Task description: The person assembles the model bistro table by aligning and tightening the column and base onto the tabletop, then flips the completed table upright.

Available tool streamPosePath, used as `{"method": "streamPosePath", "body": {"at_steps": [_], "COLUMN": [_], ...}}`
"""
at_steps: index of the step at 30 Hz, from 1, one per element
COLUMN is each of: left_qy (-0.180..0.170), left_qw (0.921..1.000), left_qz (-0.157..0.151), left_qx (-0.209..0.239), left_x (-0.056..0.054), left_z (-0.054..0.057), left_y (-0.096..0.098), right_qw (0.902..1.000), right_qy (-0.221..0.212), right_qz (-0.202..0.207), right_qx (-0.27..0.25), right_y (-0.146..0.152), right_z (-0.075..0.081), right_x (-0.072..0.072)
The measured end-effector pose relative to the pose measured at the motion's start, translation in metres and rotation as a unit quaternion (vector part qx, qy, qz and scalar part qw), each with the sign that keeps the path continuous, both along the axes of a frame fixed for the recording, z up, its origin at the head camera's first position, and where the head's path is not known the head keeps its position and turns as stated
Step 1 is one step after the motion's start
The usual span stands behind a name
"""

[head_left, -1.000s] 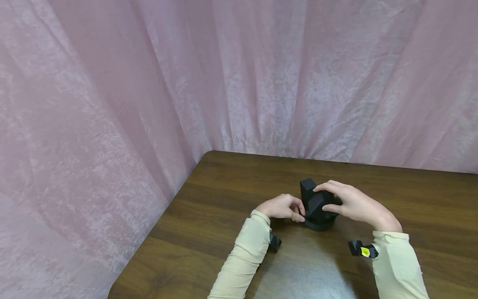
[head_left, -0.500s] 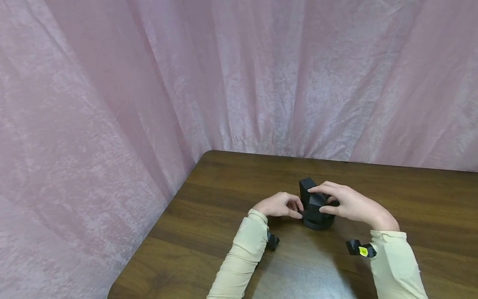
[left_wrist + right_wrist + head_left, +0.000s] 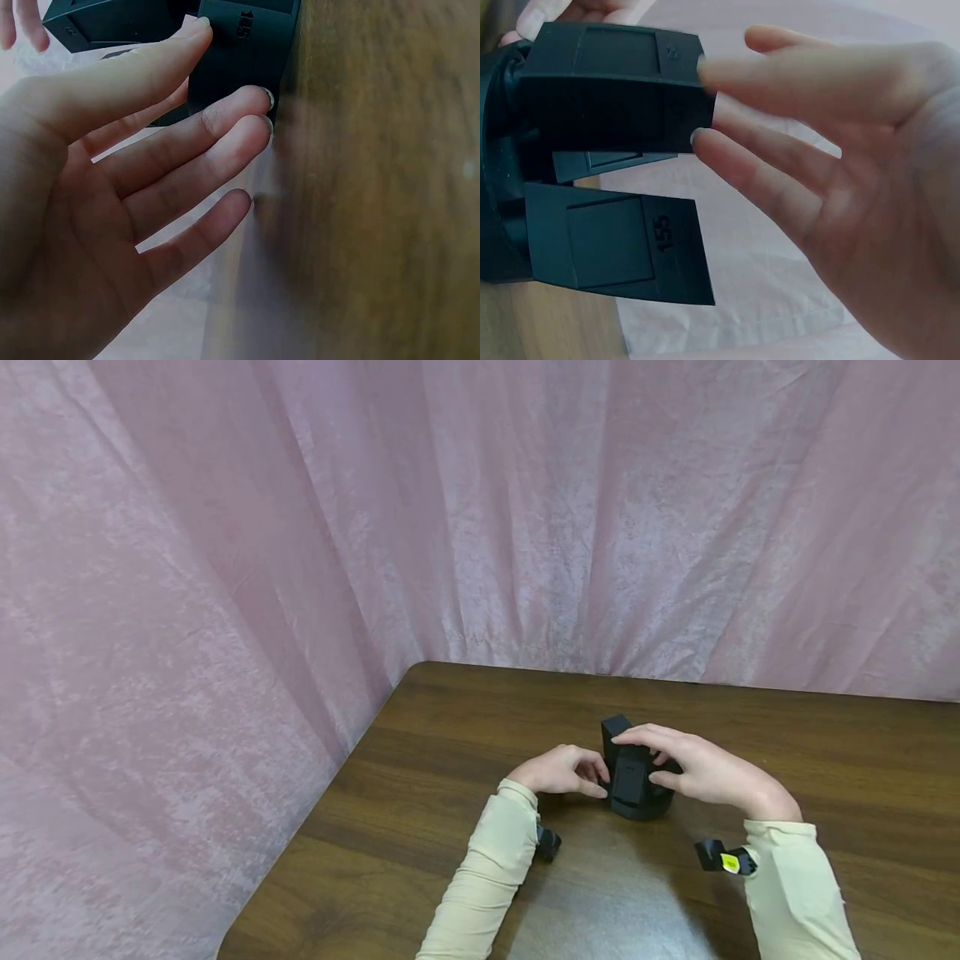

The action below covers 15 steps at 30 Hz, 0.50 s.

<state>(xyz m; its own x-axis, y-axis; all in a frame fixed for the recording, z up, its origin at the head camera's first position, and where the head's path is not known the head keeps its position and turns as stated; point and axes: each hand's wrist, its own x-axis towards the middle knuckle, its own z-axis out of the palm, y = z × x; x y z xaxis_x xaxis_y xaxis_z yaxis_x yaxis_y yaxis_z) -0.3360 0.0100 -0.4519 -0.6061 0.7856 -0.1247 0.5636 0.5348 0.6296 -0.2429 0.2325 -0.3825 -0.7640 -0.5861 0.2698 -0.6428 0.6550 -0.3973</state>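
Observation:
A black round base (image 3: pixel 641 812) on the table carries several upright black blocks. One block (image 3: pixel 628 781) shows a recessed rectangular face toward the front, and my right hand (image 3: pixel 705 768) pinches its top end, thumb on one edge, fingertips opposite. Beside it stands a taller-looking block (image 3: pixel 617 727). In the right wrist view, a separate block (image 3: pixel 611 240) bears the raised digits 155. My left hand (image 3: pixel 558 771) is at the base's left side, thumb and fingertips right against it. In the left wrist view its fingers (image 3: pixel 195 176) are loosely extended; the index tip is hidden.
The brown wooden table (image 3: pixel 450 760) has a rounded far-left corner. Pink curtains (image 3: pixel 525 527) hang behind it and along its left. A small black wrist camera (image 3: pixel 723 857) sits on the right wrist, another camera (image 3: pixel 548 843) on the left.
The pinched block has turned under my right fingers, so its recessed face now points forward. My left thumb and fingers have spread slightly apart beside the base, which has stayed nearly in place.

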Motion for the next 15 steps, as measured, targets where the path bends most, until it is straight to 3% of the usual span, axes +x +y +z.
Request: {"method": "streamPosePath", "body": {"at_steps": [15], "left_qy": [-0.010], "left_qw": [0.9999], "left_qz": [0.003], "left_qx": [0.007], "left_x": [0.0006], "left_z": [0.0014], "left_y": [-0.0023], "right_qw": [0.9978], "right_qy": [0.008], "right_qz": [-0.057], "right_qx": [0.034], "right_y": [0.0030], "right_z": [0.0020], "right_x": [0.0017]}}
